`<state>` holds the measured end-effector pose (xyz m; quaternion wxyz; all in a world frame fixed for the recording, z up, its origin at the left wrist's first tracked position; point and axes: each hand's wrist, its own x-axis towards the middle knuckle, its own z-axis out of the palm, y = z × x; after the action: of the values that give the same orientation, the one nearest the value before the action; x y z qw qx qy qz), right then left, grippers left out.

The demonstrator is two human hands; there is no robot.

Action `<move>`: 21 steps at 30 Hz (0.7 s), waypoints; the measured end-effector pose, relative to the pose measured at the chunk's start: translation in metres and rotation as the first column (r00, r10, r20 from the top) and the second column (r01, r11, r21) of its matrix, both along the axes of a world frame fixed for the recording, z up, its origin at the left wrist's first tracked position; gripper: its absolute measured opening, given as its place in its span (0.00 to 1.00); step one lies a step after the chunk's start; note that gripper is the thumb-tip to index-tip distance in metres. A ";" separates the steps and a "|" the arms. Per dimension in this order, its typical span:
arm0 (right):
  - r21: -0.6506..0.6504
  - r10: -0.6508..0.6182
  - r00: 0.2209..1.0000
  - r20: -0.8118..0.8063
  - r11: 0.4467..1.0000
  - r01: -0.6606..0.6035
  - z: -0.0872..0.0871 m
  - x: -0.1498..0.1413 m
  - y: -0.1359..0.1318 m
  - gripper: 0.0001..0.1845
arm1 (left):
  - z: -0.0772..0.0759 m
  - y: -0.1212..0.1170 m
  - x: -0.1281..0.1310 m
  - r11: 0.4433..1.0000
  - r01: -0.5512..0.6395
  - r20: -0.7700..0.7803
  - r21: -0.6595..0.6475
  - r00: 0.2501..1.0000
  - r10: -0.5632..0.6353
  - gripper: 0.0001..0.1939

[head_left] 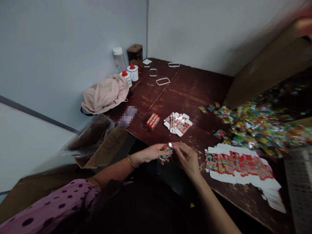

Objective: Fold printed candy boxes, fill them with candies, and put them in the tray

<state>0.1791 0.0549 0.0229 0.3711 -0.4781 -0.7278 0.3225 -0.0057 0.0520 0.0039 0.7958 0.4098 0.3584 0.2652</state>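
My left hand (153,153) grips a small, brightly printed carton (166,153) just off the table's near edge. The fingers of my right hand (187,157) are closed at its upper right side, beside a shiny red end that may be a wrapper. What lies between those fingertips is partly hidden. Beyond my hands a fanned stack of flat printed cartons (179,123) lies on the table. To its left stands a group of folded red boxes (153,121), side by side.
Many flat cartons (240,164) overlap on the right. Behind them colourful wrapped candies (260,126) spill from a large cardboard box (258,65). Lidded mugs (133,73), a bottle (119,60) and a beige cloth (104,94) stand back left. An open carton (107,149) sits below the table's left edge.
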 end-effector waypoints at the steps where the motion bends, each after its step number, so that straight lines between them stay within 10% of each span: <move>1: -0.008 0.002 1.000 -0.001 1.000 -0.002 0.000 0.000 0.000 0.15 | 0.001 0.000 -0.002 1.000 0.013 0.016 -0.017 1.000 -0.012 0.23; 8: 0.003 0.067 0.994 0.090 0.998 -0.068 0.005 -0.003 -0.002 0.16 | 0.005 0.007 -0.014 0.989 0.108 0.058 -0.104 0.993 -0.102 0.25; 12: 0.027 -0.091 0.990 0.110 0.996 0.089 -0.004 -0.019 -0.011 0.21 | 0.000 0.007 -0.002 0.985 -0.057 -0.188 0.162 0.978 0.088 0.19; 17: -0.240 -0.203 0.979 -0.003 0.951 0.196 -0.030 -0.047 0.019 0.31 | 0.005 0.004 -0.007 0.799 0.024 -0.499 0.601 0.792 0.351 0.26; 21: -0.111 -0.243 0.968 0.064 0.962 0.248 -0.038 -0.073 0.075 0.32 | 0.015 0.003 -0.037 0.732 0.025 -0.617 0.681 0.559 0.554 0.32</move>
<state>0.1065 0.1299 -0.0152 0.3610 -0.5937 -0.6516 0.3045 -0.0428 0.0554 0.0186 0.3166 0.6564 0.6237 0.2826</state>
